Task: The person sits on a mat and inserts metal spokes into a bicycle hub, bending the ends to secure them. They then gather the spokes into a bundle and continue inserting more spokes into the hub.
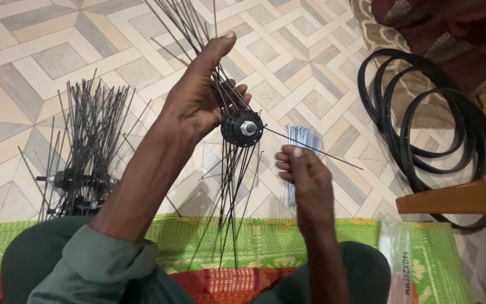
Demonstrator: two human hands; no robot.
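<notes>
Over tiled floor [40, 62], hands clasping hub [242, 128], spoke [316, 152].

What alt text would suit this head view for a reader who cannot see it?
A person's left hand holds up a black wheel hub bristling with thin black spokes, while the right hand pinches one spoke at the hub. More spoked hubs lie on the tiled floor to the left, and black rims lie to the right.
</notes>
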